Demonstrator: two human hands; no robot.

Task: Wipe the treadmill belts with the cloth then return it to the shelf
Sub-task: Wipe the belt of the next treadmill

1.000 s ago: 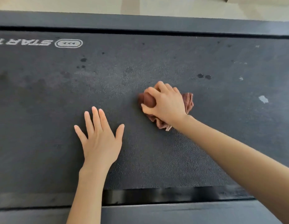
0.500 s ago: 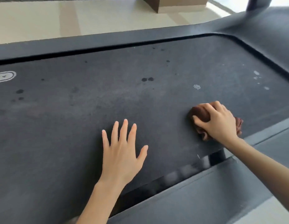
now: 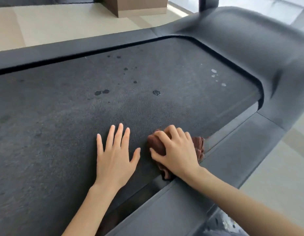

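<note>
Your cloth (image 3: 198, 145) rust-brown, belt (image 3: 62, 133) before you dark grey and pebbled with blacker spots and pale flecks, side rail (image 3: 181, 210) smooth charcoal, floor (image 3: 45, 28) cream, box (image 3: 134, 5) brown with a paler base

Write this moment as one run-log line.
phase: wiping | right hand: grips cloth at belt edge | left hand: flat on belt | white marks: visible farther along

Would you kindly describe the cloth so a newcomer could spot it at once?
Start at the wide dark treadmill belt. At its near edge, by the grey side rail, the right hand grips a bunched cloth. It is the only reddish-brown thing there; the left hand beside it lies flat, holding nothing.
</note>
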